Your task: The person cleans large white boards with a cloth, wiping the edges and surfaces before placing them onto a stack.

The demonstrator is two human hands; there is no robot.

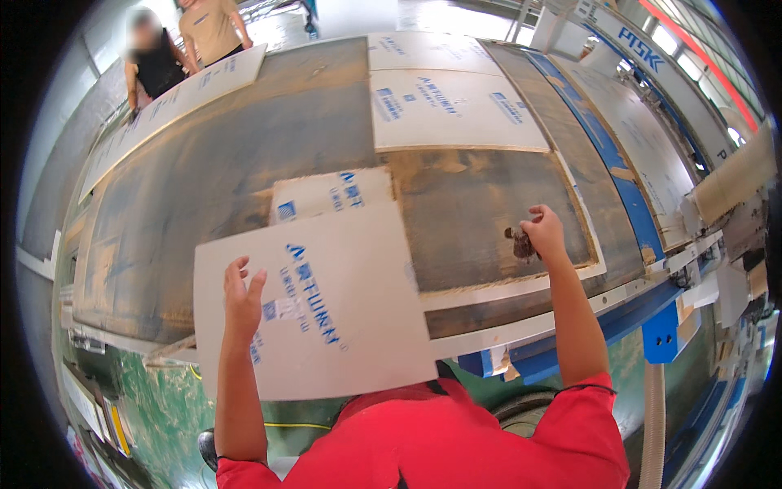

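At eight o'clock, the white board overhangs the desk, which probably supports it; over it is the open left hand. At three, the right hand grips a brown object.

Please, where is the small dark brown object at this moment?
In the head view, the dark brown object is right of centre, by the right hand's fingers, over the dark tabletop.
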